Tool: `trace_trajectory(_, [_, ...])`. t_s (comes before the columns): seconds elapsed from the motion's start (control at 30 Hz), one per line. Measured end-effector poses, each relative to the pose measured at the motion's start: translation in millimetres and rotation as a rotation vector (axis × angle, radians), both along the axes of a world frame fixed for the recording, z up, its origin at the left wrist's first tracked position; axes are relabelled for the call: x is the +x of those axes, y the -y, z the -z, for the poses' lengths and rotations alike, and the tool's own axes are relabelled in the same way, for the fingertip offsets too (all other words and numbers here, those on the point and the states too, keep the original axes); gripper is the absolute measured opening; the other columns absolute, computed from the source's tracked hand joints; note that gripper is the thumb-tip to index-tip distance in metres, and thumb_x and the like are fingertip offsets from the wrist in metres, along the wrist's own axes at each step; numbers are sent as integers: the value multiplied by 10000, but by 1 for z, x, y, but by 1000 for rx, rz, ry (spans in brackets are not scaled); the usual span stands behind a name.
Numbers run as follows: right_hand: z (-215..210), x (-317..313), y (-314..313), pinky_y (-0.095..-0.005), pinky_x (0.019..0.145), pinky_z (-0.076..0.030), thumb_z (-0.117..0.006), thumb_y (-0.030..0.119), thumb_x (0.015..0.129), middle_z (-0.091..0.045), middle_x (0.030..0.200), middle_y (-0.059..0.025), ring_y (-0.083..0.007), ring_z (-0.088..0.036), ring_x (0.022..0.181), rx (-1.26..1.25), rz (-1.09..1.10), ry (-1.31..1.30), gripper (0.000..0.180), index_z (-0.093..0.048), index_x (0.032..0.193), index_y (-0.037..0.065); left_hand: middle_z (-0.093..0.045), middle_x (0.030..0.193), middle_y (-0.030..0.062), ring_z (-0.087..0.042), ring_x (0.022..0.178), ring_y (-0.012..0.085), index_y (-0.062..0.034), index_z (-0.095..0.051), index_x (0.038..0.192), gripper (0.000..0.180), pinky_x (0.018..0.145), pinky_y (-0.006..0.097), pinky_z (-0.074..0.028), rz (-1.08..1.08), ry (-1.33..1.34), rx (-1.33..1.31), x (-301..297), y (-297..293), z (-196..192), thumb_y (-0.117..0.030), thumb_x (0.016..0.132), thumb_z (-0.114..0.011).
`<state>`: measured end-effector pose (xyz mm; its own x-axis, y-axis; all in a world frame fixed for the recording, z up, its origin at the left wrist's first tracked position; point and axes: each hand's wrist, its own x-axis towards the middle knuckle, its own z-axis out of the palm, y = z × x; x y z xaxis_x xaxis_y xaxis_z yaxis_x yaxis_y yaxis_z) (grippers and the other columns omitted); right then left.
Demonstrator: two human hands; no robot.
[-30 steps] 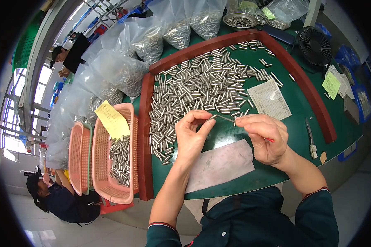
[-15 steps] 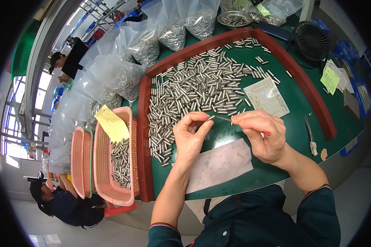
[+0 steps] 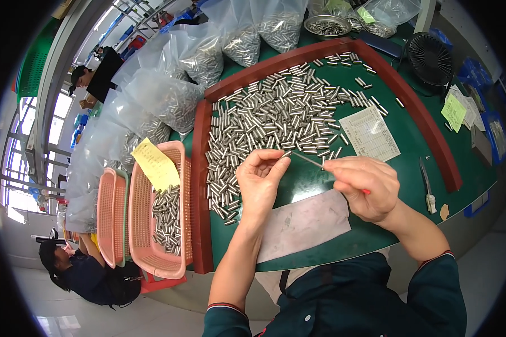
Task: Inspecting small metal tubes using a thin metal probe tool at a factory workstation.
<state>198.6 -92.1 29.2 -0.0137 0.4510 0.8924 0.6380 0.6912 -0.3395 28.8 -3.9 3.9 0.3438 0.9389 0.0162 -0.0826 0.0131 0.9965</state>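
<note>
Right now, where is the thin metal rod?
In the head view, right of centre, the thin metal rod extends from the right hand toward the left hand, beyond the pale cloth.

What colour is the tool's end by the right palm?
The tool's end is red, seen best in the head view.

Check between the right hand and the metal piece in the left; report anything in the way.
Only the thin metal rod held by the right hand reaches toward the small metal piece in the left hand; nothing else visible stands between. Whether its tip touches is too small to tell.
</note>
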Motion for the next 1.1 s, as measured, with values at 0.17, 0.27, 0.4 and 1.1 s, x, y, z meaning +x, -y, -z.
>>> trace_trajectory(0.17, [-1, 1, 4, -288, 531, -527, -708, 135, 760, -652, 764, -130, -235, -656, 657, -7, -33, -35, 241, -529, 871, 18, -619, 808, 41, -580, 714, 72, 17, -604, 874, 125, 679, 184, -467, -10, 14, -29, -1, -2, 1, 58, 765, -650])
trace_trajectory(0.27, [-1, -2, 2, -285, 526, -524, -692, 120, 774, -648, 764, -131, -237, -654, 654, 26, 22, -6, 223, -519, 869, 17, -620, 827, 52, -588, 715, 89, 11, -594, 894, 123, 698, 201, -474, 37, 58, -129, -4, -7, 6, 42, 783, -638])
trace_trajectory(0.4, [5, -1, -2, -287, 530, -526, -674, 103, 788, -642, 774, -138, -242, -652, 657, 42, -3, -31, 208, -518, 889, 8, -624, 839, 59, -597, 756, 107, 1, -574, 922, 143, 734, 222, -484, 80, 137, -212, -2, -7, 6, 35, 795, -630])
trace_trajectory(1.1, [3, -7, -7, -290, 516, -514, -672, 7, 742, -630, 781, -129, -254, -635, 638, -85, 0, -29, 191, -544, 883, -8, -619, 839, 39, -576, 742, 64, 13, -605, 877, 142, 681, 177, -465, 10, 37, 16, 1, -3, 5, 74, 758, -650])
